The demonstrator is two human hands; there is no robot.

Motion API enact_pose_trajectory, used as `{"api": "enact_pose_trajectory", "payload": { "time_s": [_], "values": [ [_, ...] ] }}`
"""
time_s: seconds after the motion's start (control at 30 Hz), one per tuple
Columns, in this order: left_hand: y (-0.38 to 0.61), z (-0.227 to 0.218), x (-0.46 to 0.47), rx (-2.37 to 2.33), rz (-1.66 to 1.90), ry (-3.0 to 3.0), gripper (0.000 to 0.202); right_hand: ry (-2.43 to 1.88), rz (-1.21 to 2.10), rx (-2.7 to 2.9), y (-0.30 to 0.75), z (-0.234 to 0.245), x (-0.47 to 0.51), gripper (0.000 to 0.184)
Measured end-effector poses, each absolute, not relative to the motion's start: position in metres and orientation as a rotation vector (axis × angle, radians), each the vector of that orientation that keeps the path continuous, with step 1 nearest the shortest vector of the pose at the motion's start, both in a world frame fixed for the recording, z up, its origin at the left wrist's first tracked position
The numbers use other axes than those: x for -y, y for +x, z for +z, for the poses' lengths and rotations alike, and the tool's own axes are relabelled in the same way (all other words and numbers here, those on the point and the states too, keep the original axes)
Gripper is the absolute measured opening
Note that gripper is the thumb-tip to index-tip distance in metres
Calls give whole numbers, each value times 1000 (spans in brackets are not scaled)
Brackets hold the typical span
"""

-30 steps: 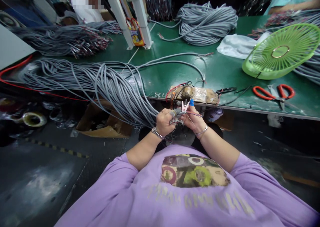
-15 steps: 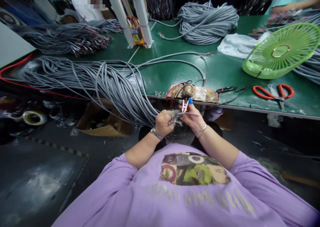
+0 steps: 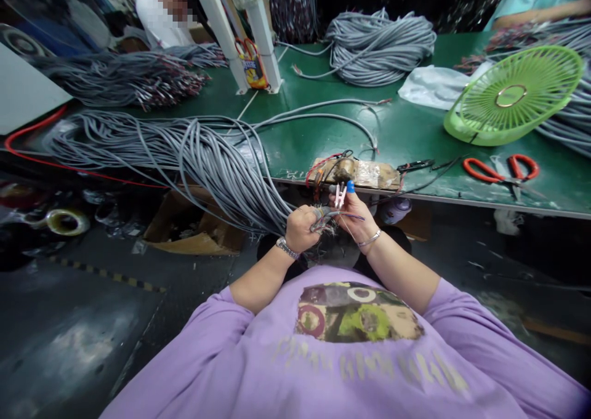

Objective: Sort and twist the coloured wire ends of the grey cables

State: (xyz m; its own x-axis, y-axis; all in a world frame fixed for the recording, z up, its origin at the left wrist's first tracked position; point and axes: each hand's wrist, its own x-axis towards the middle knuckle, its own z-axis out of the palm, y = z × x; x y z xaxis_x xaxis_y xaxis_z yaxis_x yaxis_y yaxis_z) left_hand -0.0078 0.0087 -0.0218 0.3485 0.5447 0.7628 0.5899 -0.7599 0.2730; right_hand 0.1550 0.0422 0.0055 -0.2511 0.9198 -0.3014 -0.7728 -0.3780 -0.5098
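My left hand (image 3: pixel 301 228) is closed around the end of a thick bundle of grey cables (image 3: pixel 231 173), which trails left across the table edge. Stripped, frayed ends (image 3: pixel 327 219) stick out of that fist toward the right. My right hand (image 3: pixel 357 219) pinches a small pale pink clip (image 3: pixel 340 195), like a clothespin, between thumb and fingers. A blue cover (image 3: pixel 350 186) sits on one fingertip of this hand. Thin loose wires (image 3: pixel 351 215) cross in front of the right palm. Just beyond my hands, a taped wooden block (image 3: pixel 369 173) lies at the table edge.
Red-handled scissors (image 3: pixel 503 174) and a green fan (image 3: pixel 512 96) are on the right of the green table (image 3: pixel 415 145). A coiled grey cable (image 3: pixel 381 47) lies at the back, near a white post (image 3: pixel 272 56). Below stands a cardboard box (image 3: pixel 194 222). Two people are across the table.
The view has shifted slightly. Both hands keep nearly the same place and grip, the left on the cables and the right on the clip.
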Motion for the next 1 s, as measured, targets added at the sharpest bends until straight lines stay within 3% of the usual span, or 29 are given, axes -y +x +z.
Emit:
{"api": "enact_pose_trajectory", "payload": {
  "time_s": [0.57,1.0],
  "values": [
    [-16,-12,-3,1028,-1471,-2674,21,-637,1978,356,167,-3,-36,55],
    [-39,-7,33,798,-1462,-2934,35,-755,2020,361,182,-15,-26,48]
  ]
}}
